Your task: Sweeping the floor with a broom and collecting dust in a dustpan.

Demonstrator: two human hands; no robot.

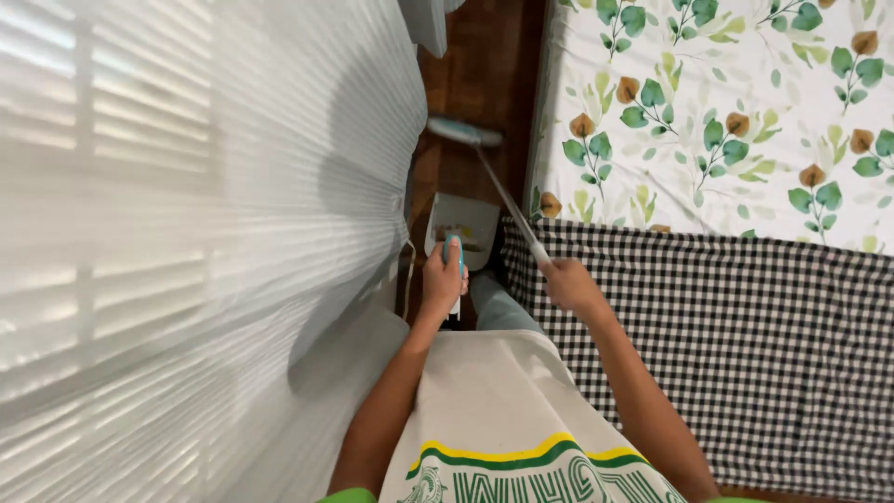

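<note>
Head view: the dustpan [463, 226] is held low on the floor [484, 84] by left hand [443, 279] fingers wrapped round its handle, so the broom [466, 131], its pole gripped by the right hand [570, 284], can be drawn towards it beside the bed [726, 112].

A narrow strip of dark brown wooden floor [475, 84] runs down the upper middle of the frame, between a pale pleated curtain on the left and a bed on the right. On the floor, near the top centre, rests the light blue head of a broom [463, 131]. Just below it, at the middle of the frame, a white dustpan [463, 224] sits on the boards. The bed [745, 326] fills the right side; a black-and-white checked cloth [764, 317] lies over its lower part, and a white sheet with green and brown leaves [717, 112] covers the upper right.
</note>
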